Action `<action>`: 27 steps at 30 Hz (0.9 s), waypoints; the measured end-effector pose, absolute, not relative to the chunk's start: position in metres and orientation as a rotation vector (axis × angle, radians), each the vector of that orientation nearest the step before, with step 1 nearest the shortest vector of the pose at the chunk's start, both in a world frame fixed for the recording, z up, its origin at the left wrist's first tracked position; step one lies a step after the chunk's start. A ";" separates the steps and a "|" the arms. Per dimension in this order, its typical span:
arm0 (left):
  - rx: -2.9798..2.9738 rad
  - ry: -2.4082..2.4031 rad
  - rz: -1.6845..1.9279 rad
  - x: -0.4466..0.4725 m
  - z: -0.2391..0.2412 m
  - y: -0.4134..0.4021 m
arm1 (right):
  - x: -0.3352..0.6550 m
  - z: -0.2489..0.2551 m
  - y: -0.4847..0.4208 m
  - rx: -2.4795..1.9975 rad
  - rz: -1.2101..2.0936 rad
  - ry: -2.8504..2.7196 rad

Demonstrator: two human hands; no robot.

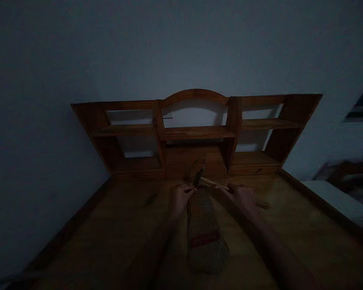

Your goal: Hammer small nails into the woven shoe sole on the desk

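Note:
The room is dim. A straw broom head (pixel 204 233) with a red band lies on a wooden platform (pixel 117 225), its narrow top pointing toward the far shelf. My left hand (pixel 181 199) pinches the broom's top end. My right hand (pixel 243 198) is closed around a thin wooden stick (pixel 213 183) that runs from it, slanting left, to the broom's top, where something dark (pixel 199 175) sticks up. Both forearms reach in from the bottom edge.
A wooden shelf unit (pixel 196 133) with an arched middle and open compartments stands against the pale wall at the platform's far end. A raised wooden rim (pixel 317 197) borders the platform on the right; blurred pale objects lie beyond it. A small dark mark (pixel 150 198) sits left of my hands.

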State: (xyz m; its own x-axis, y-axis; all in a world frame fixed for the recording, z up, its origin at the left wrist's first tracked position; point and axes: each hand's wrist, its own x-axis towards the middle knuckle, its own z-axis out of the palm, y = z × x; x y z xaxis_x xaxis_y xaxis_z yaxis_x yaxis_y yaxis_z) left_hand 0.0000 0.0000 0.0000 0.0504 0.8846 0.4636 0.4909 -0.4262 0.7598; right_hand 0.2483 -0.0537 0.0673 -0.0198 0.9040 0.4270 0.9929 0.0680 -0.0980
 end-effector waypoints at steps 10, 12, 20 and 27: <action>1.928 1.435 1.299 0.001 0.001 0.000 | 0.245 0.069 -0.055 -1.907 -0.253 -2.002; 1.942 1.470 1.258 0.001 0.002 0.000 | 0.244 0.071 -0.055 -1.914 -0.276 -2.033; 1.891 1.412 1.306 0.001 0.003 -0.001 | 0.246 0.072 -0.055 -1.936 -0.279 -1.976; 1.887 1.464 1.283 0.002 0.002 0.000 | 0.245 0.071 -0.055 -1.899 -0.303 -2.047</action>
State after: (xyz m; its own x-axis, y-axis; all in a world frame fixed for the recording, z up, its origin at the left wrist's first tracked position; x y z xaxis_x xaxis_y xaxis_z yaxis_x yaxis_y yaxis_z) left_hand 0.0016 0.0005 0.0015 0.0158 0.9147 0.4039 0.5202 -0.3525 0.7779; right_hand 0.2451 -0.0549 0.0711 -0.0561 0.9233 0.3799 0.9938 0.0882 -0.0678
